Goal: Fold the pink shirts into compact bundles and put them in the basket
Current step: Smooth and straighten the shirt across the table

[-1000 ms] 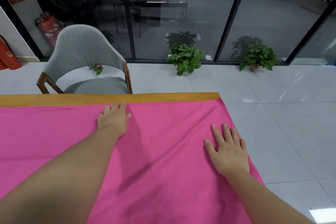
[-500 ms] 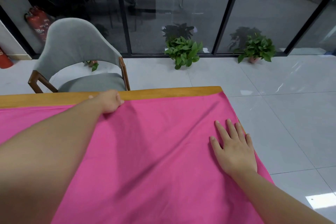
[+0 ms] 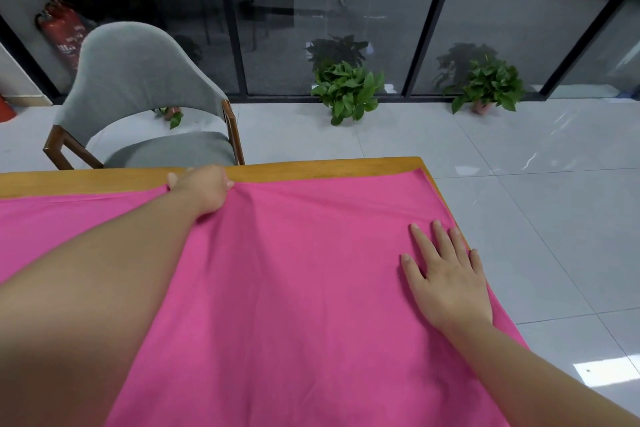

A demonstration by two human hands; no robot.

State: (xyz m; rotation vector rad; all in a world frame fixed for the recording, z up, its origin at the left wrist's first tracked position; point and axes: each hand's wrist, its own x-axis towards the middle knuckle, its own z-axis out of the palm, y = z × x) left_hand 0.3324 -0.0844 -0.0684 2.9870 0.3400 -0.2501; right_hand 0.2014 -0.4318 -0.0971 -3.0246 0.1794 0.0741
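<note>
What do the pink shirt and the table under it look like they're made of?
Pink shirt: soft matte knit, probably cotton; it puckers where the left hand grips its far edge. Table: wood or wood veneer, smooth honey-toned finish with faint grain along the bare edge.

One pink cloth (image 3: 311, 288), spread over the tabletop to its far and right edges. One wooden table (image 3: 329, 168), bare along its far edge. Two hands: left hand (image 3: 202, 189) at the cloth's far edge, right hand (image 3: 446, 274) near the right edge. One grey chair (image 3: 138, 87) beyond the far edge. Three potted plants: two (image 3: 348, 90) (image 3: 491, 85) by the glass wall, one (image 3: 171, 114) seen behind the chair. One red fire extinguisher (image 3: 60, 29).
</note>
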